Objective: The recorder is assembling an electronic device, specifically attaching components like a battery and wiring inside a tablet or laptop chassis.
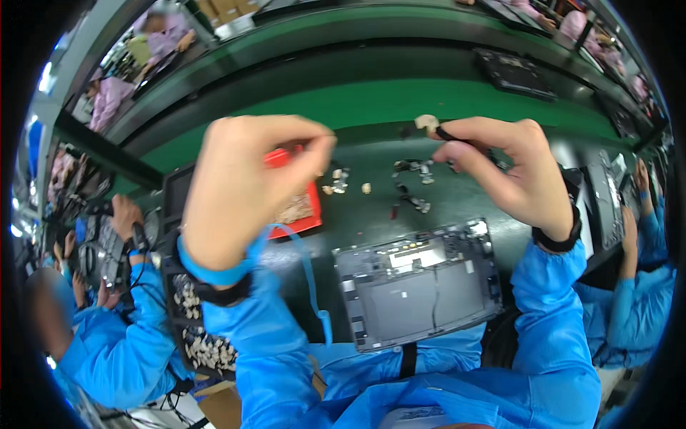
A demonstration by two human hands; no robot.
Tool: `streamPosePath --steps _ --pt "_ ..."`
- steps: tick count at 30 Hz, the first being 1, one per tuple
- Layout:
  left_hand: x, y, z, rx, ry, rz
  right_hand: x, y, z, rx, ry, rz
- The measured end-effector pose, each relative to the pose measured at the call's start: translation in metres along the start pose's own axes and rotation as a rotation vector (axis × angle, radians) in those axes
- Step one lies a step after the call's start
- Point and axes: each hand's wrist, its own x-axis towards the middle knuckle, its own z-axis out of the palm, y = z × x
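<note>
My right hand (518, 168) is raised over the right of the bench, thumb and forefinger closed on a small dark part with a cream-coloured piece (426, 123) at its tip. On the left, my left hand (246, 175) is up with fingers pinched; what they hold, if anything, I cannot make out. Something red (277, 158) shows in the gap behind the thumb. Beneath that hand is a red tray (307, 223) of small cream bits, partly covered. A dark laptop chassis (421, 282), its inside exposed, lies closest to me. Small black-and-silver parts (414, 201) are scattered beyond it.
A black compartment tray (211, 350) with cream pieces stands at the left. A blue wrist cord (309, 275) trails from my left wrist. Co-workers sit on both sides, one sleeve (125, 357) close at left. Another dark chassis (514, 71) rests on the far line.
</note>
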Motion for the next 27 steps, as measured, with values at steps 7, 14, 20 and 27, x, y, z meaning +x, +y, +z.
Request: streamPosePath --steps 7,14,20,27 --pt "0.005 0.020 0.024 0.109 0.023 0.233 0.002 -0.009 0.011 -0.058 -0.068 -0.064" --pt "0.008 0.015 0.034 0.048 0.059 0.283 0.004 -0.012 0.018 -0.145 -0.141 -0.115" --pt "0.006 0.019 0.031 0.153 0.095 0.345 0.001 -0.019 0.018 -0.113 -0.089 -0.059" --pt "-0.013 0.003 0.010 0.294 0.069 0.143 -0.016 0.013 0.021 -0.098 -0.058 -0.025"
